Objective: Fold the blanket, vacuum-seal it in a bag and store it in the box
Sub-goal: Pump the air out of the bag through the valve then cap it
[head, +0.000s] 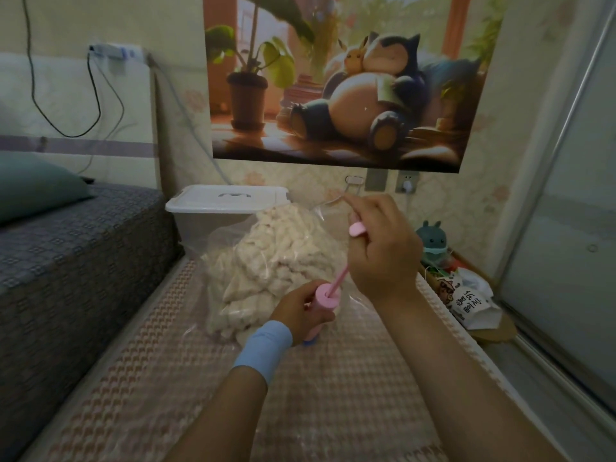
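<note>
A cream fluffy blanket lies folded inside a clear plastic vacuum bag on the checked mat. A pink hand pump stands upright on the bag near its front edge. My left hand grips the pump's barrel; a light blue wristband sits on that wrist. My right hand grips the pump's pink handle, raised so the thin pink rod is drawn out. A white lidded storage box stands behind the bag against the wall.
A grey-covered bed with a green pillow rises on the left. A small teal plush toy and a printed white bag sit at the right, by a sliding door. A poster hangs on the wall.
</note>
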Available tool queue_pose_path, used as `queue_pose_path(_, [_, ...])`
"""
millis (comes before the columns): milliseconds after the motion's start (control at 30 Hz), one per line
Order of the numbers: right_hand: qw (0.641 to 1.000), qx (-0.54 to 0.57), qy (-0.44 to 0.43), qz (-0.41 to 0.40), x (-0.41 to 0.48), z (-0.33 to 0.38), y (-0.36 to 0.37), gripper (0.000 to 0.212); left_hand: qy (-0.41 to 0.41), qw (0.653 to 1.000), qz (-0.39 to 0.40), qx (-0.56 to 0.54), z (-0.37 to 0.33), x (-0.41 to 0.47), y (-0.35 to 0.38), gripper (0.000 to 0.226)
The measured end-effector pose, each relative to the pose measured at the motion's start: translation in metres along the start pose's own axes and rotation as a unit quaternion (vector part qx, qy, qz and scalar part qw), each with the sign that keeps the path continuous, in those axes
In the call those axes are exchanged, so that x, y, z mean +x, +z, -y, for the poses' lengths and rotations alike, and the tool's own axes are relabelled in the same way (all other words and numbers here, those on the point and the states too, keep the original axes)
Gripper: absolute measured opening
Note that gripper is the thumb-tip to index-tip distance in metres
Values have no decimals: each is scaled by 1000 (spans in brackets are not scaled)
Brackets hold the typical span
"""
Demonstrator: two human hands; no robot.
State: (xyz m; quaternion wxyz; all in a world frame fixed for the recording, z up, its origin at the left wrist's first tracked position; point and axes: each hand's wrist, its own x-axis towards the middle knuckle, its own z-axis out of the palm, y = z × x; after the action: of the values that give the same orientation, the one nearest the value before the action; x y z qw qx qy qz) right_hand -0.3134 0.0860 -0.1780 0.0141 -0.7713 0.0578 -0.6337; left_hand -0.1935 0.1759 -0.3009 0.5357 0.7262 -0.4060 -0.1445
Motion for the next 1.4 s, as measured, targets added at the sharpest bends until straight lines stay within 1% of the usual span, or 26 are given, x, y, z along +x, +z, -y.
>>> queue_pose_path(33, [1000,-4,10,18,-7,-1,1,37,0,1000,0,-1,0,-1,1,51])
queue_pose_path(100, [987,-14,47,150,-39,-4,12,42,-4,1000,-1,-10,-5,-3,5,44])
queue_pose_path(167, [938,-36,93,331,-72,-7,23,45,-14,1000,-4,-9,-11,-6,9,28])
queue_pose_path(200, [919,-47,99,378,-78,-8,25,44,-22,1000,-7,-8,-12,-8,10,24])
queue_pose_path(267, [937,-47,74,337,-67,-8,21,43,-32,999,-13,-24,-13,-9,9,30])
queue_pose_path(367, [992,-10,0,129,-22,0,2,39,-16,1000,-12,-11,-8,-6,2,49])
queue_pose_path(433, [999,9,-13,33,-4,-1,-6,37,-7,1000,-3,9,-7,-4,1,51])
queue_pose_path(467, [1000,8,-6,13,-3,-1,-6,38,-4,1000,-2,11,-7,-3,1,52])
queue_pose_path(533, [998,0,23,61,-20,-3,0,41,-1,1000,-8,11,-9,-3,5,52])
queue_pose_path(567, [990,-9,49,132,-35,-5,7,42,-5,1000,-10,8,-11,-4,6,51])
queue_pose_path(633, [944,-40,95,314,-66,-9,22,37,-20,1000,-12,-11,-14,-7,9,42])
queue_pose_path(667, [924,-47,100,367,-73,-10,27,33,-27,999,-13,-19,-16,-8,9,37])
queue_pose_path(700, [924,-45,91,370,-72,-9,28,32,-30,999,-14,-22,-16,-9,8,35])
queue_pose_path(733, [940,-35,74,332,-64,-8,25,32,-26,999,-16,-26,-15,-8,7,38])
queue_pose_path(833, [994,-4,3,111,-17,2,6,33,-9,1000,-16,-23,-9,-5,0,50])
queue_pose_path(900, [1000,18,-16,12,4,2,-3,34,-5,1000,-11,-17,-6,-3,-1,50])
queue_pose_path(933, [1000,19,-13,3,5,2,-2,35,-4,1000,-9,-15,-5,-1,-1,51])
queue_pose_path(1000, [997,8,13,72,-18,1,8,39,-7,1000,-7,-17,-4,-1,1,50])
queue_pose_path(1033, [989,2,35,144,-37,-1,15,42,-7,1000,-8,-17,-5,-2,2,47])
queue_pose_path(1100, [945,-15,76,317,-71,-5,29,46,-12,1000,-7,-13,-5,-2,4,35])
queue_pose_path(1133, [926,-29,81,366,-78,-7,33,44,-16,1000,-8,-12,-5,-3,4,30])
queue_pose_path(1167, [925,-39,71,370,-76,-7,33,41,-21,1000,-10,-20,-6,-4,4,28])
queue_pose_path(1200, [939,-40,53,337,-66,-6,31,41,-24,999,-11,-30,-5,-4,2,30])
queue_pose_path(1300, [993,0,-13,119,-17,7,9,34,-11,1000,-7,-19,-1,0,-3,49])
queue_pose_path(1367, [999,21,-33,14,2,6,-2,29,-5,1000,0,-11,0,1,-4,52])
queue_pose_path(1400, [999,21,-25,-4,4,5,-2,30,-3,1000,2,-10,0,2,-3,52])
